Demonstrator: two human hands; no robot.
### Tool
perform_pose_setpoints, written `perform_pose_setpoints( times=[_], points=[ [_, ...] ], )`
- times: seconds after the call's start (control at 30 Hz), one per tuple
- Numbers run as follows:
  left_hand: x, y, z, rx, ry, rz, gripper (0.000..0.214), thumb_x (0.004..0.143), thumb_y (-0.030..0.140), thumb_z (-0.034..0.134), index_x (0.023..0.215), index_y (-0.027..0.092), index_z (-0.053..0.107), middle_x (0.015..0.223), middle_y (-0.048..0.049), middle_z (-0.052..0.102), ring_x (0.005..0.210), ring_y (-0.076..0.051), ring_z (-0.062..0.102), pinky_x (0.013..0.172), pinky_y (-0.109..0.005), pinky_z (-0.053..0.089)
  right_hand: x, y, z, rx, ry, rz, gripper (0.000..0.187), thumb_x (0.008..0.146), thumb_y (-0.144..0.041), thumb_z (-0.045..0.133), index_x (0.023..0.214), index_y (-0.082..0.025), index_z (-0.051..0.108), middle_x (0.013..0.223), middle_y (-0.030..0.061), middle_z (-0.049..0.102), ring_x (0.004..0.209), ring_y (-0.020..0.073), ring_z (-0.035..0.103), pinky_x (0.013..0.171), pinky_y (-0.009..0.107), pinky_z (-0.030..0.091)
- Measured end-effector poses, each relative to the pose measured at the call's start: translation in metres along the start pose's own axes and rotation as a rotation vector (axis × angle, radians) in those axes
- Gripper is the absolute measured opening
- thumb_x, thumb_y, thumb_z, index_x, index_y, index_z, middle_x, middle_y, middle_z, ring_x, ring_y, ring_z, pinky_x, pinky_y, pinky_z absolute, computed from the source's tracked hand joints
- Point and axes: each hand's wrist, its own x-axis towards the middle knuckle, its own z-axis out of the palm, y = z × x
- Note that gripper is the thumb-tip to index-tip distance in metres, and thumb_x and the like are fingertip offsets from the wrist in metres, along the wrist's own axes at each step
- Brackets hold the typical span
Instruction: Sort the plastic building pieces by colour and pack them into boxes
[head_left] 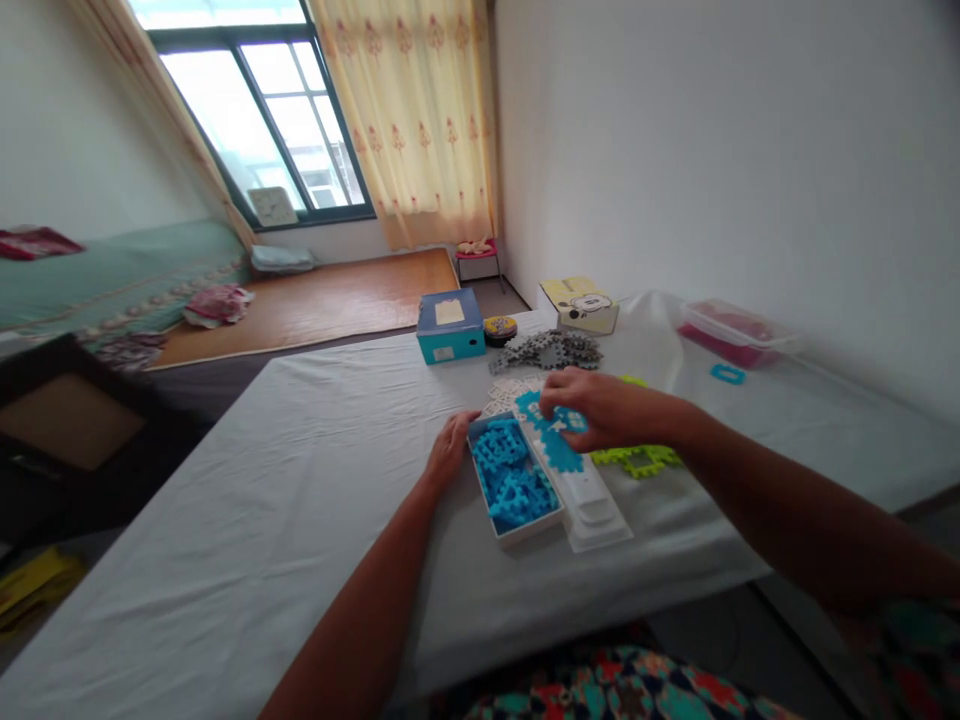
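A white open box lies on the cloth-covered table, filled with blue toothed plastic building pieces. My left hand rests along the box's left side, fingers stretched out, with the tips at its far left corner. To the right of the box lies a white plastic tray with more blue toothed pieces on its far part. Over these my right hand is closed in a pinch, with a blue building piece showing between fingers and thumb. The fingers partly cover that piece.
Lime green pieces lie right of the tray. Beyond are white pieces, grey pieces, a blue shoebox, a round tin and a yellow box. A clear-and-pink container stands by the wall near a blue frame piece.
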Motion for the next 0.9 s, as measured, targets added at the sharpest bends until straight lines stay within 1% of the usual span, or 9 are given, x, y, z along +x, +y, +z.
perform_pose_setpoints(
  times=[0.07,0.17,0.23,0.33,0.43,0.57,0.67,0.8,0.9],
  points=[
    [-0.001,-0.001,-0.001,-0.058,0.012,-0.001,0.052,0.097,0.045,0.022,0.118,0.020,0.062,0.121,-0.0076,0.063,0.115,-0.021,0.056,0.103,-0.041,0.042,0.029,-0.024,0.016,-0.078,-0.081,-0.016,0.025,0.070,-0.017,0.066,0.094,-0.019,0.064,0.097,0.0083,0.059,0.091,0.0222,0.055,0.075,0.030,0.045],
    [-0.002,0.001,0.000,-0.102,0.028,0.067,0.054,0.098,0.047,0.022,0.119,0.019,0.062,0.122,-0.0086,0.061,0.117,-0.022,0.055,0.103,-0.042,0.042,0.057,-0.032,0.044,-0.151,-0.180,0.037,0.028,0.069,-0.019,0.070,0.096,-0.020,0.064,0.103,0.0106,0.059,0.096,0.0261,0.055,0.071,0.031,0.046],
    [-0.003,0.003,0.002,-0.068,0.018,0.136,0.053,0.098,0.048,0.024,0.118,0.019,0.064,0.123,-0.0087,0.061,0.120,-0.022,0.052,0.107,-0.040,0.039,0.065,-0.026,0.057,-0.091,-0.203,0.035,0.034,0.069,-0.022,0.074,0.102,-0.020,0.064,0.110,0.0105,0.059,0.099,0.0259,0.056,0.075,0.032,0.047],
    [-0.005,0.006,0.008,0.035,-0.033,0.229,0.049,0.097,0.048,0.031,0.117,0.019,0.065,0.120,-0.0097,0.060,0.120,-0.021,0.051,0.108,-0.040,0.038,0.062,-0.008,0.065,0.113,-0.202,-0.025,0.045,0.069,-0.025,0.077,0.110,-0.019,0.061,0.111,0.0091,0.058,0.102,0.0224,0.057,0.087,0.033,0.046],
    [-0.007,0.006,0.012,0.114,-0.038,0.271,0.044,0.097,0.045,0.035,0.118,0.019,0.064,0.120,-0.0108,0.059,0.117,-0.021,0.052,0.107,-0.040,0.039,0.051,0.011,0.070,0.319,-0.211,-0.056,0.046,0.070,-0.016,0.073,0.114,-0.018,0.058,0.110,0.0068,0.058,0.094,0.0163,0.060,0.085,0.030,0.048],
    [-0.008,0.006,0.013,0.166,-0.022,0.269,0.043,0.098,0.041,0.032,0.120,0.020,0.062,0.121,-0.0103,0.058,0.118,-0.021,0.052,0.108,-0.041,0.039,0.040,0.024,0.076,0.422,-0.100,-0.009,0.042,0.069,0.002,0.058,0.106,-0.017,0.060,0.106,0.0056,0.059,0.087,0.0128,0.061,0.079,0.026,0.051],
    [-0.008,0.005,0.013,0.195,-0.026,0.270,0.043,0.098,0.041,0.033,0.122,0.020,0.062,0.124,-0.0100,0.057,0.119,-0.021,0.051,0.108,-0.041,0.039,0.034,0.022,0.067,0.384,0.050,0.085,0.032,0.071,0.001,0.054,0.097,-0.017,0.063,0.097,0.0053,0.063,0.088,0.0149,0.061,0.078,0.028,0.052],
    [-0.008,0.005,0.013,0.187,-0.032,0.267,0.043,0.098,0.043,0.035,0.123,0.021,0.062,0.124,-0.0098,0.057,0.120,-0.022,0.051,0.107,-0.040,0.039,0.025,-0.003,0.047,0.483,0.202,0.132,0.020,0.078,-0.010,0.057,0.094,-0.019,0.063,0.105,0.0062,0.063,0.096,0.0161,0.061,0.076,0.026,0.055],
    [-0.007,0.005,0.011,0.143,-0.044,0.236,0.047,0.099,0.042,0.027,0.121,0.020,0.063,0.124,-0.0092,0.058,0.120,-0.020,0.051,0.109,-0.039,0.038,0.020,-0.025,0.048,0.587,0.205,0.079,0.020,0.082,-0.014,0.056,0.100,-0.021,0.063,0.115,0.0061,0.062,0.103,0.0161,0.061,0.079,0.026,0.055]
  ],
)
